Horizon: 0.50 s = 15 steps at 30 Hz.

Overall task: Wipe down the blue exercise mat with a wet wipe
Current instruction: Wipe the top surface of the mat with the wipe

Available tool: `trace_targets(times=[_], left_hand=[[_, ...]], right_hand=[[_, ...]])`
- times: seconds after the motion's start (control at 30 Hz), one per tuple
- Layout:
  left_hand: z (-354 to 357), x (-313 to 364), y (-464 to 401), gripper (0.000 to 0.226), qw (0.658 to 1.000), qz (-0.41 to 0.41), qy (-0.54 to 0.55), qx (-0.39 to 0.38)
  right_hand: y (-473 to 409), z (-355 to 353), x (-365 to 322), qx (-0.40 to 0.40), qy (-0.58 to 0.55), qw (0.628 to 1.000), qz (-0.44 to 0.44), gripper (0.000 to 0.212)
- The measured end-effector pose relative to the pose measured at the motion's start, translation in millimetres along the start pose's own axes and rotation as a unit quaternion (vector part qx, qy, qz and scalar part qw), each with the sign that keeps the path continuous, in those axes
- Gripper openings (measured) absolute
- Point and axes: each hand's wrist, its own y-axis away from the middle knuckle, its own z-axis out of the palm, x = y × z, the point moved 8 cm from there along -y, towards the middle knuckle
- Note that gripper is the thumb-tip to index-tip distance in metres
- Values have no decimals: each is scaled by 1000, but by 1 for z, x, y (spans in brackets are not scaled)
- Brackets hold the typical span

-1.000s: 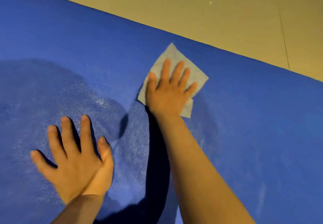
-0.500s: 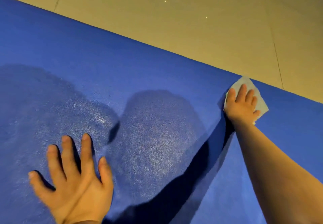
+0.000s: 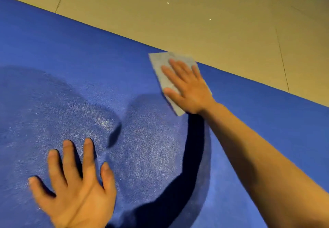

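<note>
Mat: blue exercise mat (image 3: 53, 53) fills most of the view and lies flat on a tan tiled floor (image 3: 213, 5). Everything below is placed relative to the mat's far edge.
Left hand: left hand (image 3: 76, 188) sits at the near side, well back from that edge. Palm down, fingers straight and spread, nothing held. Looks like it's just bracing.
Wet patch: a darker, speckly, shiny area covers the middle of the mat between the two hands, so I'd guess that part is done already.
Right hand: right hand (image 3: 185, 87) is flat on the wet wipe (image 3: 160, 64), just short of the far edge. Fingers are straight and a bit apart, pressing down rather than pinching.
Wipe: pale sheet, spread flat, its top corner right at the far edge.
How I'd do it: keep the palm flat so the wipe doesn't bunch, overlap the damp patch, and run along the far edge without sliding onto the floor. The strip along the edge and the right side still look dry to me.
Containers: none in view, no wipe pack or bin that I can see.
</note>
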Motion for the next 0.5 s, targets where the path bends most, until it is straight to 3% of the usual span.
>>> trace_targets(times=[0.07,0.13,0.2,0.27,0.33,0.4,0.5], left_hand=[[-1,1,-1,53,1000,1,5,-1],[-1,0,-2,53,1000,-1,6,-3],[-2,1,-2,52,1000,1,7,-2],[-2,1,-3,52,1000,4,7,-3],[-2,1,-2,51,1000,3,6,-4],[-3,1,0,51,1000,0,8,4],[-3,1,-1,51,1000,4,4,15]], right_hand=[[41,-3,100,-14,4,982,190,86],[94,-2,177,-44,-3,930,364,85],[127,-2,208,-66,-37,870,487,75],[123,-5,192,-56,-68,835,543,70],[95,-6,153,-30,-86,826,556,66],[51,-6,97,-15,-63,873,483,64],[-5,10,-11,-6,-44,955,293,63]])
